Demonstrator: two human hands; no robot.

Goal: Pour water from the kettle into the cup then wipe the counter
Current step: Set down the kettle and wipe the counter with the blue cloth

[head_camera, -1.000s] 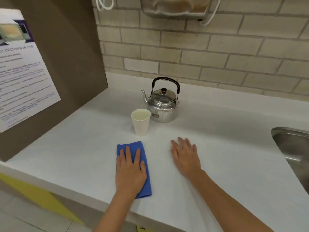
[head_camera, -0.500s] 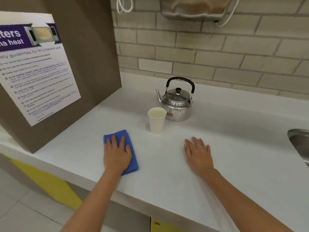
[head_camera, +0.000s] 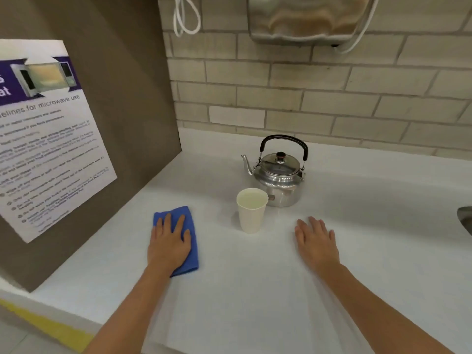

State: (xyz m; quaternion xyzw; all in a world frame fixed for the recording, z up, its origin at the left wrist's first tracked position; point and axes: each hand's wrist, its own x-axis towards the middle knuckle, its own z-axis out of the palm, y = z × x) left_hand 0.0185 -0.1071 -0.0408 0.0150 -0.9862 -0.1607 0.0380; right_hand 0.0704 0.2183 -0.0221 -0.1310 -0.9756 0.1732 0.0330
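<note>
A steel kettle [head_camera: 279, 180] with a black handle stands upright near the back of the white counter [head_camera: 255, 290], spout pointing left. Just in front of it stands a white paper cup [head_camera: 251, 213] with water in it. My left hand [head_camera: 168, 244] lies flat, palm down, pressing a folded blue cloth [head_camera: 190, 241] onto the counter, left of the cup. My right hand [head_camera: 316, 241] rests flat on the bare counter, right of the cup, fingers apart and holding nothing.
A brown side panel with a microwave-use poster [head_camera: 46, 149] walls off the left. A brick wall [head_camera: 332, 98] runs behind, with a metal dispenser [head_camera: 304, 19] and white cord [head_camera: 185, 16] above. A steel sink edge [head_camera: 466, 218] shows at the far right.
My left hand has slid the blue cloth to the left, away from the cup and towards the side panel. My right hand has stayed flat on the counter. The view has shifted.
</note>
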